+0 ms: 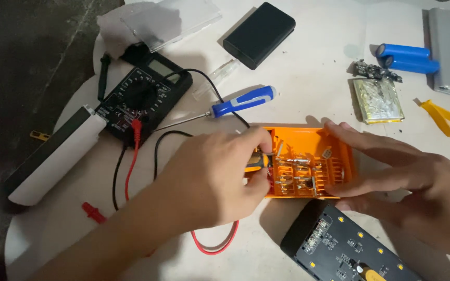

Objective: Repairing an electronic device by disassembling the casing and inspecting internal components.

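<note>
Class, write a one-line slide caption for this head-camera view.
Left hand works a small tool inside an orange case steadied by the right hand, multimeter and screwdriver nearby.

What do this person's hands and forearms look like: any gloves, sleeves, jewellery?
Both are bare: the left hand and right hand wear no gloves, rings or watch. No sleeve shows on either forearm in view. Fingernails are short and unpainted.

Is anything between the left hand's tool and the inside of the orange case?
Nothing visible. The left hand already has its small tool at the open orange case, and the right hand steadies the case's far side. The blue screwdriver lies clear behind.
</note>
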